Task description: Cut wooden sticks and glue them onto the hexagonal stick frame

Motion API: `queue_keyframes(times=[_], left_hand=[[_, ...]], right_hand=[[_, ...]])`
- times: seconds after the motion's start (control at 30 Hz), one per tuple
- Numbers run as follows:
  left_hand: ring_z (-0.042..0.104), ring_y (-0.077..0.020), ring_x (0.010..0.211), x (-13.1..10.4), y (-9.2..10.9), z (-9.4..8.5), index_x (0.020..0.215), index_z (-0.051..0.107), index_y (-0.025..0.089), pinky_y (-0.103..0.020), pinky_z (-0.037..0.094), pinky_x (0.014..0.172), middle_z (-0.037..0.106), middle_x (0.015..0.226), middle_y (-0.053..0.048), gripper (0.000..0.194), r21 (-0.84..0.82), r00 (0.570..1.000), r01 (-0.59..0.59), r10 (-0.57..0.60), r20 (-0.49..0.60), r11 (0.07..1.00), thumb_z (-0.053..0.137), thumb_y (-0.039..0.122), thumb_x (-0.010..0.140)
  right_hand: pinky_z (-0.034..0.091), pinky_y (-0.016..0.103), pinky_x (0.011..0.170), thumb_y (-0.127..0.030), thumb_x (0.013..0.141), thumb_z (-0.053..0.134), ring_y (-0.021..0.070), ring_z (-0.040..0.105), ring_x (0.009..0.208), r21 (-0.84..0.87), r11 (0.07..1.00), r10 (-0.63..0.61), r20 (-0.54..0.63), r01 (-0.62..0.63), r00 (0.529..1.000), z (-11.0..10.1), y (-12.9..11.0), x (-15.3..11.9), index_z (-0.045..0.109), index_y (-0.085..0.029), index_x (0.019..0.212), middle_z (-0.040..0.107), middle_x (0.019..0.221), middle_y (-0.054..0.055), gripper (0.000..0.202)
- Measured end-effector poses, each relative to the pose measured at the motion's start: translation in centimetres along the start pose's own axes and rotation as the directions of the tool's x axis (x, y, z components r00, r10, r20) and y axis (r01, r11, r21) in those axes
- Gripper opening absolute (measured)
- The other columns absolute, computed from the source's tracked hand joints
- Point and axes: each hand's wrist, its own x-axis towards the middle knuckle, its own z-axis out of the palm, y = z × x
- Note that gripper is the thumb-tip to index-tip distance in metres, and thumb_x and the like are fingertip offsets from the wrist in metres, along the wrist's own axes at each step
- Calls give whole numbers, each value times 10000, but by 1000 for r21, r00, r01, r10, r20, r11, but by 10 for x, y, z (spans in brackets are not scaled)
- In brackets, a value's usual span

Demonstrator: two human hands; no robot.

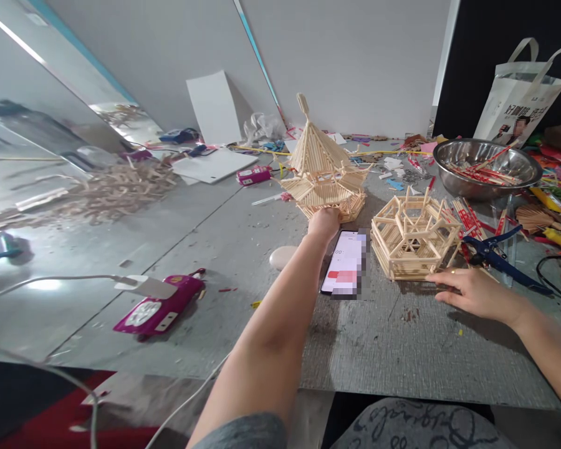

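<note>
A pagoda-like model of pale wooden sticks stands upright near the middle of the table, with a pointed roof. My left hand is closed at the front of its lower rim; the fingertips are partly hidden. To the right sits a six-sided open frame of the same sticks. My right hand rests beside it, fingers stretched out, the fingertips touching its lower front edge. A lit phone lies flat between the two models, just below my left hand.
Blue pliers and a steel bowl of sticks lie at the right, near a white bag. A purple power strip with a white plug and cable is on the left. Loose sticks are piled at the back left.
</note>
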Motion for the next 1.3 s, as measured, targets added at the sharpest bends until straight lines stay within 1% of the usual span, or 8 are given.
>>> queue_keyframes(times=[0.13,0.23,0.33,0.43,0.67,0.9,1.03,1.3], left_hand=[[625,-226,900,-4,-3,-5,957,667,174,-295,457,754,681,971,-110,333,-6,998,-51,51,-27,999,370,267,840],[619,-217,910,-14,-4,-5,995,655,182,-295,456,780,676,986,-98,354,-15,994,-88,87,-66,996,338,270,866],[598,-199,973,-27,-1,1,1069,627,212,-286,445,835,647,1075,-76,354,-29,987,-133,130,-97,991,331,252,879],[568,-201,1042,-35,3,10,1099,617,224,-284,446,853,608,1151,-75,353,-37,984,-151,147,-102,988,360,190,859],[587,-215,996,-34,6,13,1022,646,194,-299,478,801,614,1097,-95,324,-51,989,-120,116,-87,991,367,178,859],[550,-239,1062,-38,15,12,1042,628,167,-322,477,821,606,1077,-124,318,-48,992,-100,96,-80,994,372,155,853],[569,-236,1028,-40,15,9,1030,629,174,-326,485,799,595,1109,-119,320,-55,996,-46,42,-84,997,357,178,863],[590,-247,983,-29,4,2,1024,639,144,-315,470,780,634,1035,-140,343,-60,996,47,-51,-70,997,343,217,867]], right_hand=[[526,329,704,-364,864,462,217,667,855,-125,990,63,-31,-66,998,10,-5,7,555,-220,1214,683,1030,81,390],[531,319,671,-355,869,454,215,672,823,-214,974,59,-86,-76,995,13,-3,9,570,-211,1196,686,1017,87,375],[534,304,664,-341,866,465,202,676,808,-230,971,38,-131,-68,991,16,0,7,579,-223,1189,697,985,78,362],[536,300,675,-337,860,476,201,673,838,-200,979,10,-127,-35,992,17,5,5,560,-230,1215,691,1009,73,380],[534,321,697,-337,862,470,209,674,837,-180,984,3,-84,-18,996,16,9,4,524,-234,1252,691,1012,58,406],[539,332,706,-341,866,466,210,671,856,-126,992,16,-54,-23,998,16,12,2,510,-227,1268,687,1024,68,421],[533,338,762,-353,878,447,208,655,924,-123,992,27,-25,-30,999,17,12,1,483,-228,1291,657,1105,69,433],[509,383,852,-354,865,460,240,597,1057,-151,986,42,-147,-65,988,27,19,5,470,-198,1302,588,1216,106,465]])
